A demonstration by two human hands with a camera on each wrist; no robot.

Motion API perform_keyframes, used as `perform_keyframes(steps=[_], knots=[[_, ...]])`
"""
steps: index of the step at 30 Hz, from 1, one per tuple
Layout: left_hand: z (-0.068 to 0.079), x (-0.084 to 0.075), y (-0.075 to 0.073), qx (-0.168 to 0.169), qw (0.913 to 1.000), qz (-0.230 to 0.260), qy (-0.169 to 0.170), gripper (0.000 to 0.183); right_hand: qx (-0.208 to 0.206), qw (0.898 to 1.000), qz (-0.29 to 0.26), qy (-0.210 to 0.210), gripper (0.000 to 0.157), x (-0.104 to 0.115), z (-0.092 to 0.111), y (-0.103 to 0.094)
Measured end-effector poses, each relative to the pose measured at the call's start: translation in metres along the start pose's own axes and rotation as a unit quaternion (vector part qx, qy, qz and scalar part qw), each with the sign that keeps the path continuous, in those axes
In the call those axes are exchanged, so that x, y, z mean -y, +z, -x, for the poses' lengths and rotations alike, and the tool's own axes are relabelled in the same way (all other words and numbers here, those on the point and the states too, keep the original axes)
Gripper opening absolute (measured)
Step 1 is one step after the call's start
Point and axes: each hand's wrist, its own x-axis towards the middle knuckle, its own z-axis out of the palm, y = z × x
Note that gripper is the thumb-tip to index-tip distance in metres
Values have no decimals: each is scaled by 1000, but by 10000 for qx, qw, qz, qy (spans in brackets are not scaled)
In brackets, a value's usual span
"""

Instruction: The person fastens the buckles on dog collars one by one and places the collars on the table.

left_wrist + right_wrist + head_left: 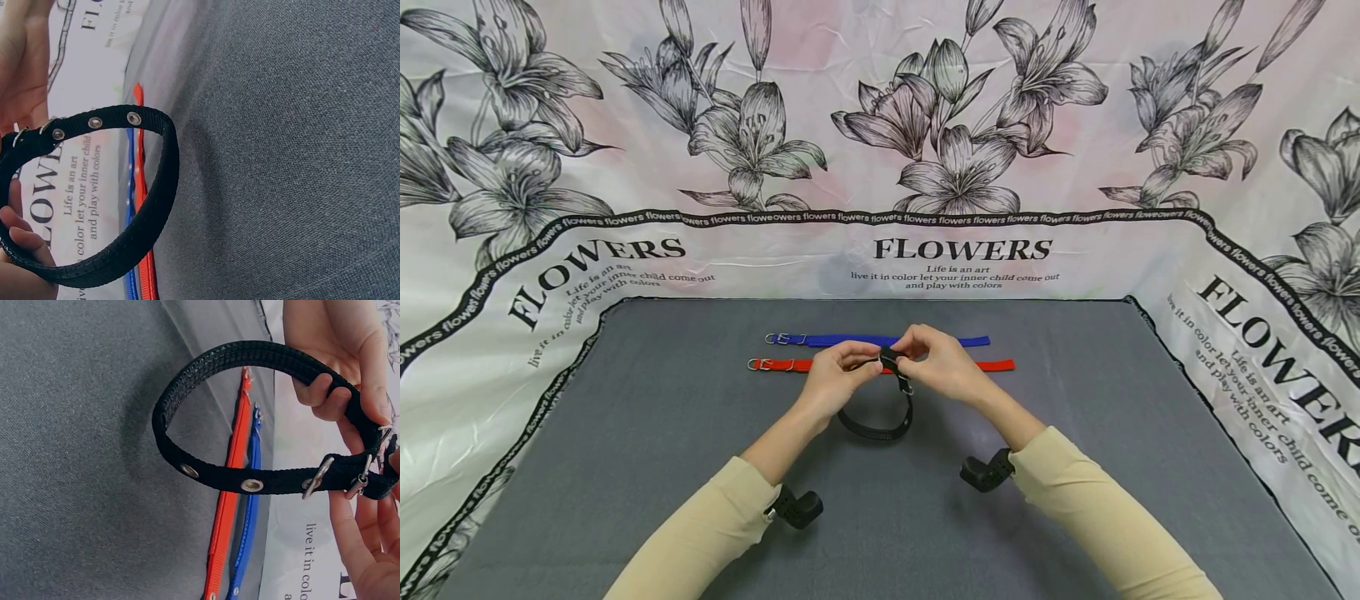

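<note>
A black dog collar (875,432) hangs in a loop above the grey cloth, held up between both hands. Metal eyelets (252,485), a ring and a buckle (357,485) show along its strap in the right wrist view. My left hand (832,379) grips the padded strap, its fingers curled round it in the left wrist view. On the other side, my right hand (942,363) pinches the collar at the buckle end. The strap is threaded through the buckle there; fingers partly hide that spot.
Behind the hands, a blue collar (842,340) and a red collar (998,365) lie flat, side by side, on the grey cloth (662,467). A flower-printed white sheet (790,258) rises along the back and sides.
</note>
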Motion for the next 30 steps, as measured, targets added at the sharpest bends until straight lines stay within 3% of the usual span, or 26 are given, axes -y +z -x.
perform_keyframes(steps=[12,20,25,30], knots=[[1,0,0,-78,10000,-39,44,21,157,9988,410,-226,12,0,1,1],[2,0,-1,10,9995,-311,-18,21,179,9971,578,-462,13,-2,2,3],[2,0,-2,31,9996,-276,-68,22,156,9980,494,-375,14,-3,2,5],[0,-1,-3,-30,9999,-99,-62,21,55,9999,98,46,14,-5,2,5]])
